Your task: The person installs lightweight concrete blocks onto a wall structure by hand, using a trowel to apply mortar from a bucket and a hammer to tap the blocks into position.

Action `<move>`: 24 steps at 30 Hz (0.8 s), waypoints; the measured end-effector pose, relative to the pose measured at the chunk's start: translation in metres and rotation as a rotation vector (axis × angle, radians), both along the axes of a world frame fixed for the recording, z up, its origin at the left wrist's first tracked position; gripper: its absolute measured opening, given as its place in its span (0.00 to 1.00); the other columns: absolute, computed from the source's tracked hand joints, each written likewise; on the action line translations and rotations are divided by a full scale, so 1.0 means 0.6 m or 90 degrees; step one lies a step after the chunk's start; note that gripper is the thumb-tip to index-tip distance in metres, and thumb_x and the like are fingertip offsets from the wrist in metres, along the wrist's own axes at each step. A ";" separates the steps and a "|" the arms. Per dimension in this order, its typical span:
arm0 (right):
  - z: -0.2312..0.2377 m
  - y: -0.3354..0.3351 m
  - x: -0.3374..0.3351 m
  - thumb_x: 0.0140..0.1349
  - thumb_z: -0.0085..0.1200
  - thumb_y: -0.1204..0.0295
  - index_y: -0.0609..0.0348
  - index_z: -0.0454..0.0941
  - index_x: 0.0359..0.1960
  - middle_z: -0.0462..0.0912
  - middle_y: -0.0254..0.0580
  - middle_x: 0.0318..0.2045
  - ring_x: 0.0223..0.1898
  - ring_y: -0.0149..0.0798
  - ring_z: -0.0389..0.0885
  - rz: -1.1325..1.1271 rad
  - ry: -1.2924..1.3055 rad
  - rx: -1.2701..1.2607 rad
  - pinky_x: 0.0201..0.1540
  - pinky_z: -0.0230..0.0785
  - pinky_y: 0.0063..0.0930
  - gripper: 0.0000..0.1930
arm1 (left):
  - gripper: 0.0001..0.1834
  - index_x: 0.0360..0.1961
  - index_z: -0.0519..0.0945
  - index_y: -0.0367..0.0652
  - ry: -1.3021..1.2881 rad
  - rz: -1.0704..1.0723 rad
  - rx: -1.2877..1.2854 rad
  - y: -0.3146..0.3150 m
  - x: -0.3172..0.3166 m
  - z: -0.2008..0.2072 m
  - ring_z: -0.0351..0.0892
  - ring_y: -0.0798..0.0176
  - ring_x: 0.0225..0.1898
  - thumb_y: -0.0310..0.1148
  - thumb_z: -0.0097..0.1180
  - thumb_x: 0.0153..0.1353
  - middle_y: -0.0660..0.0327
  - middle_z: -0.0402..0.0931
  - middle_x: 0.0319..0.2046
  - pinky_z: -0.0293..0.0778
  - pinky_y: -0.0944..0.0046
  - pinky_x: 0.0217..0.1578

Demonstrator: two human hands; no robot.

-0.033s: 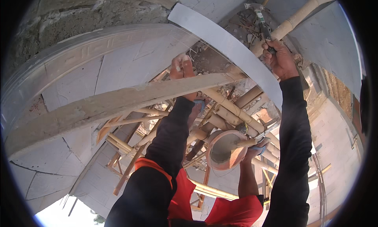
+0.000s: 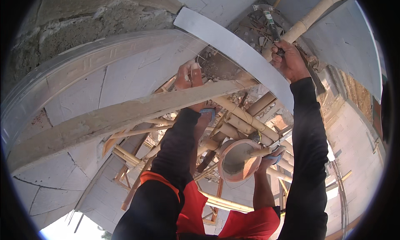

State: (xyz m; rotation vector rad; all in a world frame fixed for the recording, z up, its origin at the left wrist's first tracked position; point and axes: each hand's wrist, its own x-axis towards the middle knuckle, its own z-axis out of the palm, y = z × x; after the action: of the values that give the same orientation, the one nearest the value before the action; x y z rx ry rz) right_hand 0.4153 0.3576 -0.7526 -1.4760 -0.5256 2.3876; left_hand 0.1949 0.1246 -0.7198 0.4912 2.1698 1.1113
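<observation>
My right hand point(image 2: 290, 62) is wrapped round the dark grip of a hammer point(image 2: 273, 28), whose metal head points away from me. It is just beyond the right part of a long pale grey board point(image 2: 233, 44). My left hand point(image 2: 191, 74) is closed in a pinch behind a mortar-stained wooden beam point(image 2: 133, 104), the fingertips near the board's left part. A thin pale strand point(image 2: 199, 61) shows at those fingertips; whether it is string or wire is unclear. The beam hides part of my left wrist.
Below, a bucket point(image 2: 238, 160) of grey mortar with a handled tool in it stands by my foot on bamboo poles point(image 2: 246, 119). Block walls point(image 2: 362, 152) rise at both sides. A metal channel point(image 2: 83, 63) runs at the left; a bamboo pole point(image 2: 318, 19) slants at upper right.
My right hand and the hammer have shifted slightly left. My left hand keeps its pinch near the same spot, and the whole view has moved a little.
</observation>
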 end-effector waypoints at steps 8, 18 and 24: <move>-0.099 0.036 -0.130 0.75 0.52 0.59 0.55 0.71 0.33 0.70 0.29 0.21 0.16 0.25 0.65 0.152 -0.192 0.213 0.16 0.58 0.25 0.15 | 0.35 0.70 0.66 0.31 0.503 -0.640 -0.141 0.134 -0.091 -0.043 0.53 0.35 0.76 0.48 0.51 0.73 0.34 0.55 0.73 0.47 0.37 0.74; -0.241 0.046 -0.191 0.67 0.57 0.66 0.59 0.75 0.28 0.74 0.38 0.18 0.16 0.36 0.74 0.275 -0.151 0.459 0.15 0.65 0.33 0.11 | 0.37 0.73 0.65 0.36 0.536 -0.686 -0.252 0.144 -0.110 -0.061 0.55 0.35 0.75 0.52 0.49 0.72 0.35 0.56 0.74 0.46 0.37 0.74; -0.335 0.044 -0.195 0.61 0.55 0.74 0.59 0.81 0.30 0.82 0.49 0.26 0.28 0.49 0.84 0.500 -0.267 0.673 0.33 0.78 0.41 0.04 | 0.34 0.72 0.68 0.36 0.524 -0.718 -0.237 0.151 -0.124 -0.057 0.57 0.36 0.75 0.49 0.49 0.72 0.37 0.58 0.74 0.47 0.39 0.74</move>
State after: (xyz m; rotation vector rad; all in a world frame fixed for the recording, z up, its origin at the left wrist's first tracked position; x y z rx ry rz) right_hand 0.2984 0.3837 -0.9534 -1.2953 -2.3414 1.5515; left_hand 0.1204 0.2151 -0.7538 1.8962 2.0247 -0.1679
